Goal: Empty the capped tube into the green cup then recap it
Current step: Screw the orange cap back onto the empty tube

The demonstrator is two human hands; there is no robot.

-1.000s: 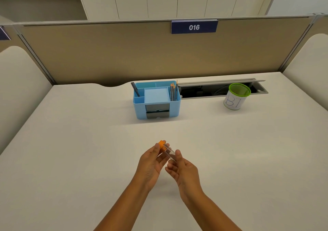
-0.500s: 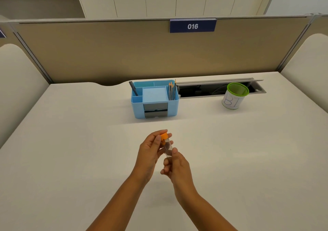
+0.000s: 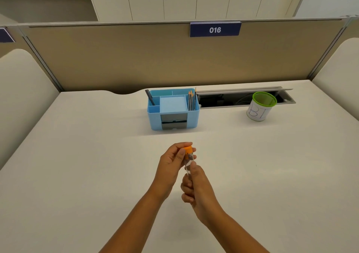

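A blue desk organiser point(image 3: 173, 110) stood far centre-left on the white bench point(image 3: 77, 155), with a dark pen point(image 3: 150, 97) in its left compartment and several pencils point(image 3: 191, 100) upright in its right one. Nearer, at mid-bench, the left hand point(image 3: 171, 160) was held above the surface, thumb and fingertips pinched on the orange cap point(image 3: 188, 150) of the tube. The cap sat on the tube's top end. The clear tube point(image 3: 188, 162) stood nearly upright between the two hands; its contents could not be made out. Just right of and below the left hand, the right hand point(image 3: 196, 184) was clenched round the tube's lower part, thumb pressed along the glass. Further right, along the far edge, an open cable tray point(image 3: 223, 97) ran across the bench. At its right end the green cup point(image 3: 261, 106), green-rimmed with a white handwritten label, stood upright, well apart from the hands and tube. Its inside could not be seen.
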